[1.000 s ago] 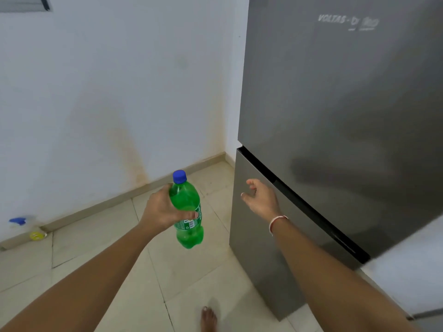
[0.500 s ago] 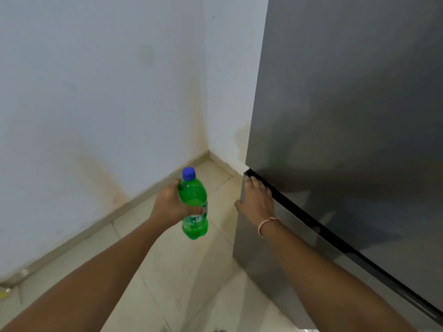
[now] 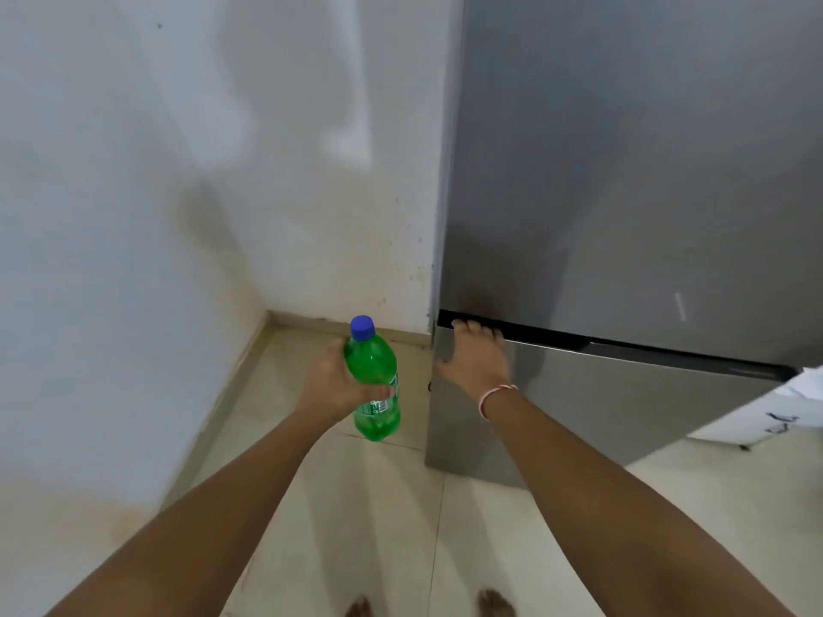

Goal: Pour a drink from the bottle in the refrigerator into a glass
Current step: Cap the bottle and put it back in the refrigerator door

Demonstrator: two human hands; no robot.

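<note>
A green plastic bottle (image 3: pixel 375 385) with a blue cap stands upright in my left hand (image 3: pixel 332 382), which grips its middle, just left of the refrigerator. The grey two-door refrigerator (image 3: pixel 632 180) fills the right side. My right hand (image 3: pixel 478 351) rests flat on the top left corner of the lower door (image 3: pixel 614 407), fingertips in the dark gap between the doors. Both doors look closed. No glass is in view.
A white stained wall (image 3: pixel 178 216) runs along the left and meets the corner behind the bottle. Pale floor tiles (image 3: pixel 383 505) lie below, with my bare toes at the bottom edge. A white object (image 3: pixel 775 416) juts in at the right.
My right hand has gone from hovering near the lower door to pressing on its top corner. The view has swung to face the refrigerator more squarely. The bottle stays in my left hand.
</note>
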